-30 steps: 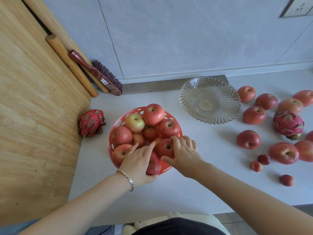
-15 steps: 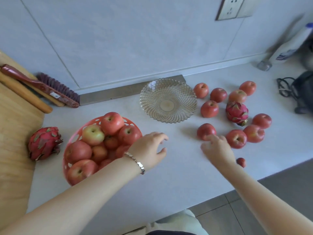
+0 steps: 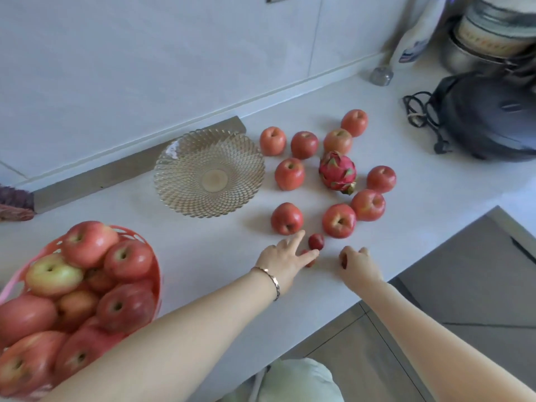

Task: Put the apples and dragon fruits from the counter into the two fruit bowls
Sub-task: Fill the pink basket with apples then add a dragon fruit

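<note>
1. Head view, the hands: the left hand (image 3: 285, 258) reaches flat over the table (image 3: 203, 245), fingers spread and grip open, its fingertips touching two small dark red fruits (image 3: 315, 241). The right hand (image 3: 355, 261) lies just beside, fingers curled around another small red fruit (image 3: 344, 261), partly hidden inside its grip.
2. Head view, the fruit: nine loose apples (image 3: 287, 218) and one dragon fruit (image 3: 337, 173) lie on the table to the right of the empty glass fruit bowl (image 3: 209, 173). The orange plastic bowl (image 3: 155, 274) at the near left is heaped with apples.
3. Doing the step well: the orange bowl looks full, so I would send what remains to the glass bowl. Close each hand fully round a fruit before lifting. Set pieces down low in the shallow glass bowl, not dropped, so nothing rolls over its rim. Place the dragon fruit centrally, apples around it.
</note>
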Available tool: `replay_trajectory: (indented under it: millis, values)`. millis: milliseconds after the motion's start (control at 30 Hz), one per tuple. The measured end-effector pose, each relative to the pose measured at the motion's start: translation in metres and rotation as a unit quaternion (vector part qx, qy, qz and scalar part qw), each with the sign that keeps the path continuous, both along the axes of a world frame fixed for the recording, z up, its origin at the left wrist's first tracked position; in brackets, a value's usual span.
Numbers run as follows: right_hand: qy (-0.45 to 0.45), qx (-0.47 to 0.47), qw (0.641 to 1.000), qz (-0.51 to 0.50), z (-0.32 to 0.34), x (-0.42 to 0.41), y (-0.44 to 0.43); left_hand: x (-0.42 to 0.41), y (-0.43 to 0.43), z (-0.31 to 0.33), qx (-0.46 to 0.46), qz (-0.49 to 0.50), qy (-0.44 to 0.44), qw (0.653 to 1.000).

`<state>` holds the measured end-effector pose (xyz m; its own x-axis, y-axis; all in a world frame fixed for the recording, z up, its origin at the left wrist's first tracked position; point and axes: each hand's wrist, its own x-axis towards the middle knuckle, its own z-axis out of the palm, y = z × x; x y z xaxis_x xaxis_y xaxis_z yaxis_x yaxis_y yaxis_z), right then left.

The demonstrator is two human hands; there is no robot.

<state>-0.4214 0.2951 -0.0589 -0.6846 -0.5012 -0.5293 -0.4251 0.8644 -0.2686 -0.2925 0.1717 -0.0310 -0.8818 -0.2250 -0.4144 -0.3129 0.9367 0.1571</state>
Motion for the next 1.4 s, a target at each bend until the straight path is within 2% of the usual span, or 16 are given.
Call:
replay_trajectory:
  millis: [167,333,433,533,600,633,767,833,900,933,1100,1167,1300,1400]
  values:
    - [-0.141,-0.093,0.978,-0.119,0.008,-0.013,0.005,-0.054,0.0,-0.014,-0.033,-0.066,-0.097,0.993]
    - [-0.186,-0.125,0.964,-0.147,0.009,-0.023,0.015,-0.077,-0.002,-0.027,-0.008,-0.081,-0.105,0.991]
    - [-0.185,-0.138,0.964,-0.129,0.011,-0.026,0.015,-0.073,-0.002,-0.033,0.043,-0.041,-0.096,0.994]
    - [-0.159,-0.17,0.968,-0.097,0.015,-0.027,0.01,-0.061,0.001,-0.032,0.14,0.075,-0.085,0.984]
    - [-0.152,-0.194,0.966,-0.078,0.02,-0.027,0.004,-0.051,0.001,-0.023,0.239,0.185,-0.053,0.952]
    - [-0.153,-0.208,0.964,-0.065,0.024,-0.025,-0.003,-0.043,-0.002,-0.015,0.29,0.242,-0.028,0.925]
    - [-0.139,-0.232,0.963,-0.004,0.04,-0.016,-0.033,-0.002,-0.018,0.023,0.502,0.416,0.034,0.757]
    - [-0.134,-0.242,0.96,0.034,0.05,-0.007,-0.05,0.022,-0.032,0.044,0.549,0.465,0.065,0.691]
    - [-0.128,-0.248,0.956,0.091,0.06,0.007,-0.068,0.047,-0.047,0.06,0.555,0.504,0.111,0.653]
    - [-0.131,-0.252,0.951,0.12,0.066,0.018,-0.078,0.063,-0.055,0.068,0.544,0.521,0.139,0.643]
    - [-0.16,-0.267,0.926,0.216,0.083,0.071,-0.112,0.145,-0.074,0.094,0.46,0.544,0.265,0.649]
    - [-0.176,-0.275,0.913,0.243,0.086,0.102,-0.125,0.183,-0.077,0.099,0.421,0.569,0.31,0.634]
    - [-0.176,-0.302,0.892,0.287,0.089,0.159,-0.149,0.244,-0.08,0.099,0.346,0.642,0.338,0.595]
    - [-0.168,-0.321,0.886,0.29,0.087,0.19,-0.165,0.277,-0.082,0.094,0.315,0.67,0.336,0.582]
